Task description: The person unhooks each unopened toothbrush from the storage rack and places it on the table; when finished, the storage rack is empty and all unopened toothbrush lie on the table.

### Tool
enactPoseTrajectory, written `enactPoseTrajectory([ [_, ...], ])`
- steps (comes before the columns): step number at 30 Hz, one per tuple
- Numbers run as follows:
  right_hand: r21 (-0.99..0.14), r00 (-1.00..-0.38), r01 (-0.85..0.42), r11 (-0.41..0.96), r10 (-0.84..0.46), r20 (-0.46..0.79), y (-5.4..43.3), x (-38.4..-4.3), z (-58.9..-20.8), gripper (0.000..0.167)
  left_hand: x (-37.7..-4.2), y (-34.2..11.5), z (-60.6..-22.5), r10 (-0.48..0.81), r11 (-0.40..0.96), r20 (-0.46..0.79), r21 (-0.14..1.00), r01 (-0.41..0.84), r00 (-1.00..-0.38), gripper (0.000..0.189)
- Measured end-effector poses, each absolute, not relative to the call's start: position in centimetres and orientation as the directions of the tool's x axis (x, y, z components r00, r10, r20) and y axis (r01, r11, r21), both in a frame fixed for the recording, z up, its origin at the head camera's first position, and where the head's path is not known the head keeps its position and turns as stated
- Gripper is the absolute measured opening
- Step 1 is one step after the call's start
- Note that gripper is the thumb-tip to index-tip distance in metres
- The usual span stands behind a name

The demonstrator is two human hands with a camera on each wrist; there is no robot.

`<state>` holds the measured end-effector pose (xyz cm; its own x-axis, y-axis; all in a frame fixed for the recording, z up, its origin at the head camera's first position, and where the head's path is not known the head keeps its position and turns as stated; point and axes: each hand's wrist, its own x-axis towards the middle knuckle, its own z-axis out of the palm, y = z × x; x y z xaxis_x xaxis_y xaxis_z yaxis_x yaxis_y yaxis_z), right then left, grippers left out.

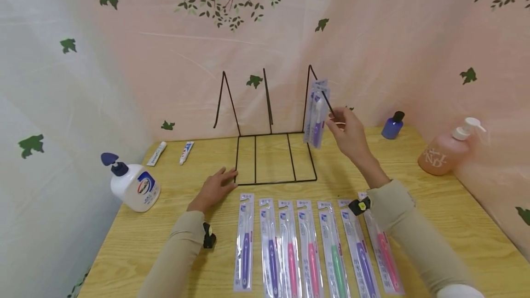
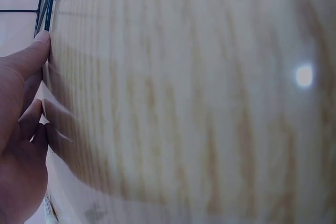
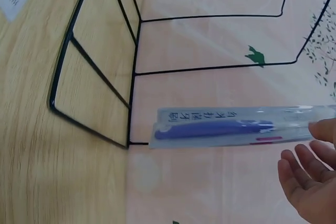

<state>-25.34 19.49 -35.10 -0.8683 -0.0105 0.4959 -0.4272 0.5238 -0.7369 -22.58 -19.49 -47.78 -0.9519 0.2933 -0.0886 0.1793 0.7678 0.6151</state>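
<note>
My right hand (image 1: 349, 134) pinches the edge of a packaged purple toothbrush (image 1: 318, 121) between thumb and index finger, beside the tip of the rack's right prong. That package hangs upright on the prong, another purple one just behind it. In the right wrist view the thumb overlaps the clear pack (image 3: 210, 127), with the other fingers loosely bent below. My left hand (image 1: 213, 190) rests on the table, its fingertips touching the front left corner of the black wire rack (image 1: 275, 183). In the left wrist view a fingertip (image 2: 42, 38) meets the dark rod.
Several packaged toothbrushes (image 1: 312, 252), purple, pink and green, lie in a row before the rack. At left stand a white pump bottle (image 1: 138, 187) and two small tubes (image 1: 186, 152). A blue bottle (image 1: 392, 128) and a pink pump bottle (image 1: 443, 153) stand at right.
</note>
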Motion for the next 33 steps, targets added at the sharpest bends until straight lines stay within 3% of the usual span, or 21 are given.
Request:
enactPoseTrajectory([
  [8, -0.778, -0.868, -0.393, 0.49, 0.083, 0.49, 18.1, -27.3, -35.6, 0.021, -22.7, -19.5, -47.9, 0.294, 0.764, -0.095, 0.621, 0.174, -0.951, 0.05],
  [14, -0.835, -0.882, -0.416, 0.359, 0.061, 0.467, 18.4, -26.9, -36.1, 0.024, -23.0, -19.6, -48.4, 0.306, 0.766, -0.06, 0.608, 0.208, -0.95, 0.05],
  [20, -0.848, -0.882, -0.449, 0.283, 0.01, 0.47, 19.0, -25.2, -36.3, 0.032, -23.2, -19.7, -48.8, 0.312, 0.78, -0.032, 0.579, 0.237, -0.949, 0.05],
  [33, -0.837, -0.896, -0.438, 0.327, -0.081, 0.437, 21.1, -19.0, -35.8, 0.035, -22.9, -19.7, -48.5, 0.309, 0.771, -0.03, 0.592, 0.233, -0.95, 0.049],
])
